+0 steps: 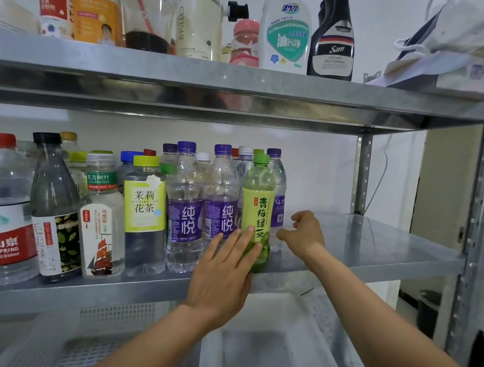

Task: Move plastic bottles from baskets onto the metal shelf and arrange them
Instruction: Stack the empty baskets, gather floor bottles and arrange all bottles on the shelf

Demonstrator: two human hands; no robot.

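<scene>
A green tea bottle point(258, 206) with a green cap stands upright near the front of the metal shelf point(372, 246), at the right end of a row of bottles. My left hand point(225, 269) lies with straight fingers against its lower front. My right hand point(305, 233) hovers just right of it, fingers loosely curled and holding nothing. Two purple-labelled water bottles point(185, 208) stand directly left of the green one. A yellow-labelled jasmine tea bottle point(145, 206) is further left.
Several more bottles fill the shelf's left half. The upper shelf point(240, 88) carries cleaning bottles and containers. White plastic baskets point(269, 339) sit below the shelf in front of me. A shelf post point(361, 175) rises at the back right.
</scene>
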